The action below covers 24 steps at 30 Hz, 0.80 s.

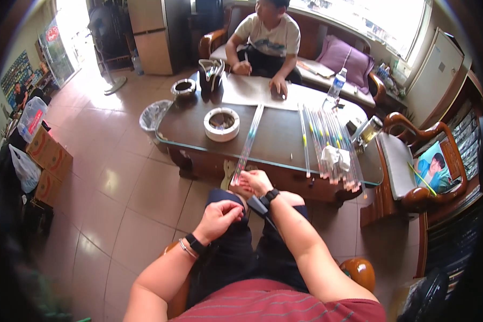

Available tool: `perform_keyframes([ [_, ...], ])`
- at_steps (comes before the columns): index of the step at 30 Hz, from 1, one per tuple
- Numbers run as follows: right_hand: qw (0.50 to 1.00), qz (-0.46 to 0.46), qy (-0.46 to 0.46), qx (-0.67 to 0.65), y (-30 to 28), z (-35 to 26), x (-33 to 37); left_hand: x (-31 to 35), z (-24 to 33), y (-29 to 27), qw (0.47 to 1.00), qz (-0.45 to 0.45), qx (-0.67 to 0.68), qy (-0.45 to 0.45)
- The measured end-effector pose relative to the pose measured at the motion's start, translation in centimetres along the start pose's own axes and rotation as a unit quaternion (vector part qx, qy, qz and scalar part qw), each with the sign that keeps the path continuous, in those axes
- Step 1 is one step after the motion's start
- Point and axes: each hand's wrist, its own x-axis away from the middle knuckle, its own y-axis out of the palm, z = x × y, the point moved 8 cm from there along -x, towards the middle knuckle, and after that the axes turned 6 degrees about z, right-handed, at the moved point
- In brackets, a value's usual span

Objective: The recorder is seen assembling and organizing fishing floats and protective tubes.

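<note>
My right hand (256,182) reaches to the table's near edge, its fingers closed on the near end of a long, thin clear tube (250,134) with coloured bits inside. The rest of that tube lies on the glass-topped table, pointing away from me. Over my left thigh, my left hand (220,219) is closed, thumb against curled fingers; anything between them is too small to make out. To the right, several similar clear tubes (327,129) lie side by side, their near ends past the table edge. A crumpled white tissue (336,159) rests on them.
On the dark table (193,126) are a round white roll (221,124), an ashtray (183,87), a water bottle (337,83) and a glass jar (370,130). A person (268,37) sits across. A lined bin (154,115) stands left, a wooden chair (397,161) right.
</note>
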Motion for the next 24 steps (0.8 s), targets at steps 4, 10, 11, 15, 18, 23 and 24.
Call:
perform_keyframes([
  [4, 0.999, 0.032, 0.020, 0.015, -0.5, -1.4, 1.7, -0.3, 0.0, 0.2, 1.000, -0.006, -0.002, -0.011],
  [10, 0.999, 0.037, 0.033, 0.003, 0.2, -0.9, 2.3, 0.0, -0.1, 0.5, 1.000, -0.007, -0.002, -0.021],
  [11, 0.999, 0.034, 0.032, 0.000, 0.6, -0.9, 2.5, 0.1, -0.1, 0.5, 1.000, -0.006, -0.001, -0.020],
  [15, 0.999, 0.021, 0.022, -0.027, 1.5, -1.3, 2.9, 0.3, 0.2, 0.5, 1.000, 0.001, -0.001, -0.022],
  [18, 1.000, 0.003, 0.021, -0.011, 1.1, -0.6, 2.5, 0.1, 0.0, 0.5, 1.000, -0.012, -0.008, -0.022],
  [23, 0.999, -0.006, 0.010, -0.033, 0.9, -1.0, 4.5, 0.2, 0.1, 0.2, 1.000, -0.007, -0.007, -0.018],
  [24, 0.998, -0.027, 0.007, -0.047, 0.9, -0.8, 4.8, 0.2, 0.3, 0.3, 1.000, -0.007, -0.010, -0.014],
])
